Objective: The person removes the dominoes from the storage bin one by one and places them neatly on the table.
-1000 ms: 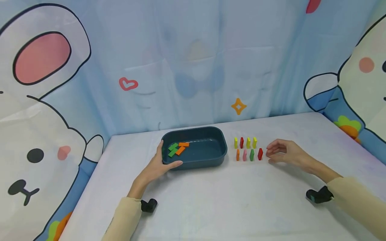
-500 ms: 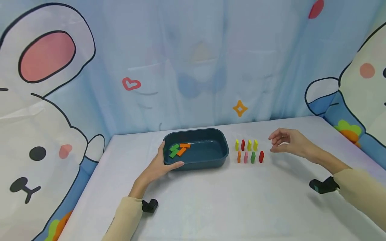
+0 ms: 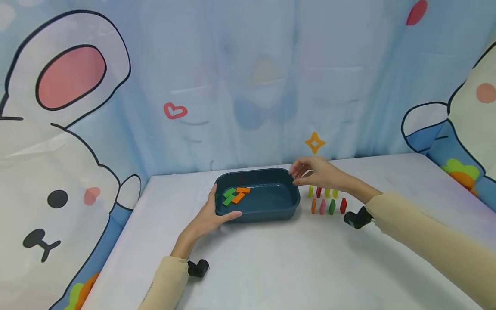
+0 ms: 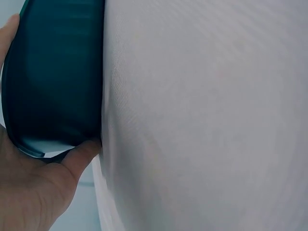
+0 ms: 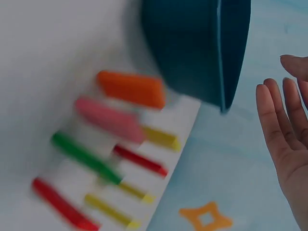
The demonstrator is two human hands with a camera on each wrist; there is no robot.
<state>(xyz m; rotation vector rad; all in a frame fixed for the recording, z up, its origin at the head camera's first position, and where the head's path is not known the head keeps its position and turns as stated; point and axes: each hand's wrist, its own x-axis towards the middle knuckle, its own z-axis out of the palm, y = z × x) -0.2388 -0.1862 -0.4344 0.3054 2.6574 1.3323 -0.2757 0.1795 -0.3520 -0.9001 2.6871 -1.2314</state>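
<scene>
My left hand (image 3: 205, 219) grips the left end of a dark teal rectangular tray (image 3: 271, 196), its thumb along the near wall and its fingers round the end. Inside lie two green dominoes (image 3: 228, 200) and two orange dominoes (image 3: 238, 198). My right hand (image 3: 317, 172) hovers by the tray's right rim, fingers loosely bent; in the right wrist view nothing shows between them. Right of the tray, dominoes stand upright in two rows. Orange (image 5: 131, 89), pink (image 5: 109, 119), green (image 3: 332, 207) and red (image 3: 343, 206) make up the near row. Yellow ones and a red one (image 3: 319, 192) form the far row, partly covered by my right hand.
A white cloth (image 3: 279, 258) covers the table. Behind it hangs a pale blue curtain (image 3: 217, 86) with cartoon figures. Each forearm wears a black wrist camera, the right one (image 3: 357, 218) overlapping the view close to the near row.
My right hand has moved left from beside the dominoes, over the far row, to the tray's right rim. The left hand keeps its grip on the tray. The dominoes stand as before.
</scene>
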